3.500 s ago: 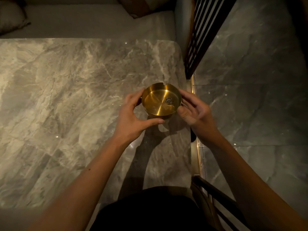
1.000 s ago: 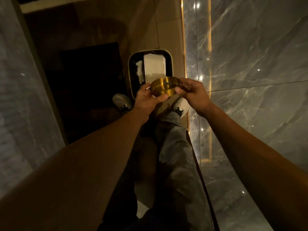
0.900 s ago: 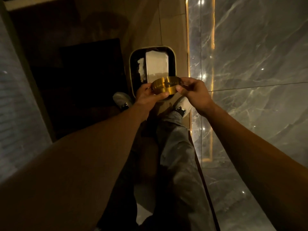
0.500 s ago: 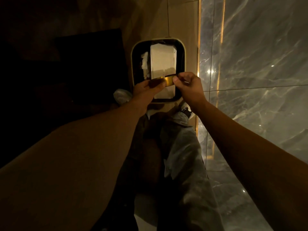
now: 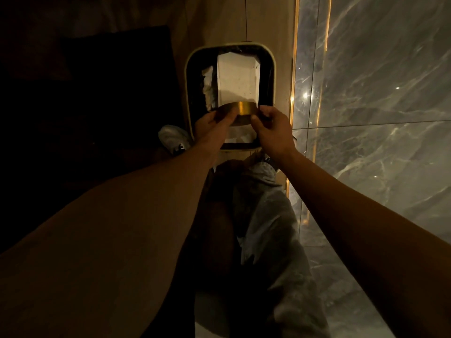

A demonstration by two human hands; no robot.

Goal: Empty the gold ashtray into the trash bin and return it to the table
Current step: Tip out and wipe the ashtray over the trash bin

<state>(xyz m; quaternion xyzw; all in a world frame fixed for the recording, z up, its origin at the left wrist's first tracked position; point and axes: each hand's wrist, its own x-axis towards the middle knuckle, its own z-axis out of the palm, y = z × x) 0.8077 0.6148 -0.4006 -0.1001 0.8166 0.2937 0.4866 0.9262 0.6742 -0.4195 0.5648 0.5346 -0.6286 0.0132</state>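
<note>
Shoe: a pale sneaker is standing on the floor just left of the bin's near corner.
Left hand: gripping the left side of the gold ashtray, fingers curling round its wall.
Trash bin: a rounded rectangular bin with a pale rim is sitting open below the hands, dark-lined, with white paper lying inside.
Gold ashtray: being held by 2 hands above the bin's near half, tipped so only its outer wall is showing.
Right hand: pinching the ashtray's right side, thumb in front.
Marble wall: grey and veined, running along the right.
</note>
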